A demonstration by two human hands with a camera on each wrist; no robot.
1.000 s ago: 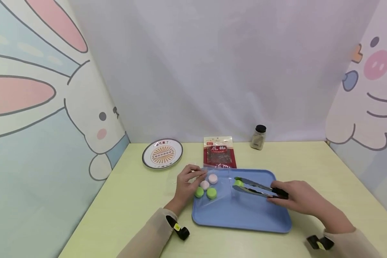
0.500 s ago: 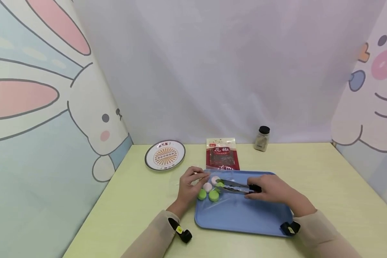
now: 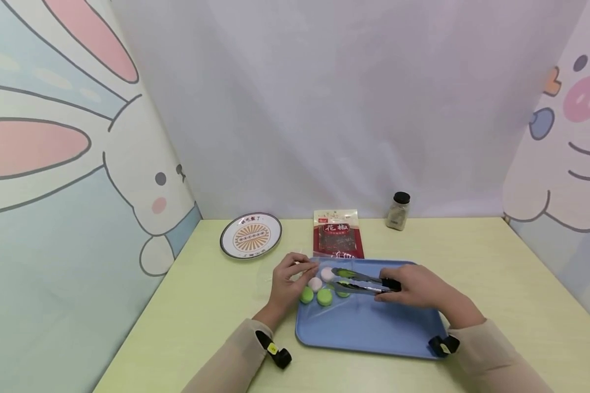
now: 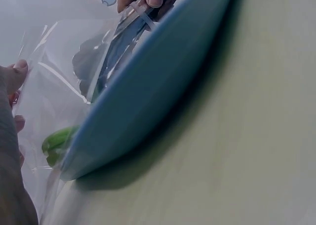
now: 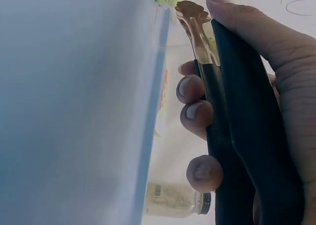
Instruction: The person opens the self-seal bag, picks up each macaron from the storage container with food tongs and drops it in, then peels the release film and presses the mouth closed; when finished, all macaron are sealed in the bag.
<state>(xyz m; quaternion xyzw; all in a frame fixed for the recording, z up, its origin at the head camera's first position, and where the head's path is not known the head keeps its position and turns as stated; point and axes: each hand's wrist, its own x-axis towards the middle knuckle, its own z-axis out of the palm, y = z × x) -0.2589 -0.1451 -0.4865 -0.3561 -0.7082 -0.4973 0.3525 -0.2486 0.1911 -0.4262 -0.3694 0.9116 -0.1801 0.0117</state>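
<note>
Head view: near the centre of the frame, the left hand [image 3: 286, 281] pinches the edge of a clear bag [image 4: 54, 87] at the upper-left corner of the blue tray [image 3: 369, 335], while the right hand [image 3: 415, 286] grips the handles of the tongs [image 3: 361, 277], whose arms stand apart. A green round [image 3: 343, 295] lies just under the lower arm, partly covered; two pink pieces [image 3: 327, 274] and two other green pieces [image 3: 324, 297] lie to its left. The step looks like setting that green round down inside the bag. To do it well, the left hand should hold the mouth wide and steady, and the tongs should draw straight back toward the right of the frame, arms level, so that the scalloped ends neither snag the film nor drag the round out. The left wrist view shows, at its upper left, the film stretched up from the fingers with the tong ends seemingly behind it, a height that the head view flattens. The right wrist view alone shows the right hand's fingers wrapped round the handles, and near its bottom a jar [image 5: 173, 200] lies sideways in the frame, where the head view has it upright.
</note>
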